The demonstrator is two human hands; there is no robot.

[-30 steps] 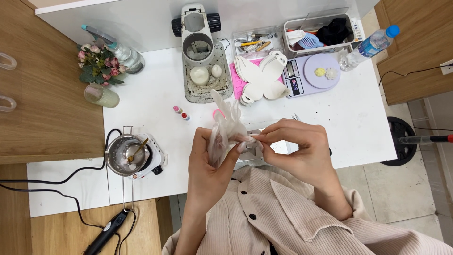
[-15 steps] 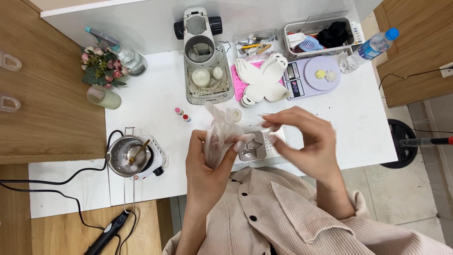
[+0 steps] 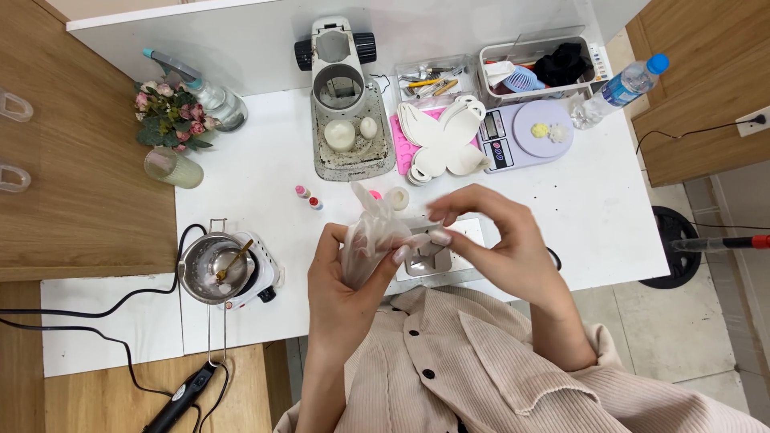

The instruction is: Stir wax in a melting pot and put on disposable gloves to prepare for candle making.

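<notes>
the left hand gripped a clear plastic bag upright; the right hand curled beside it, fingertips pinching something too small to identify.

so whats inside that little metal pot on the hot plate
Inside the metal pot a wooden-handled stirrer leans on the rim, above pale, whitish contents at the bottom. What lies beneath them is covered. The pot hides the hot plate top.

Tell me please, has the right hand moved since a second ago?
Yes. The right hand has slid right, off the plastic bag the left hand holds, toward the scale side of the table.
</notes>
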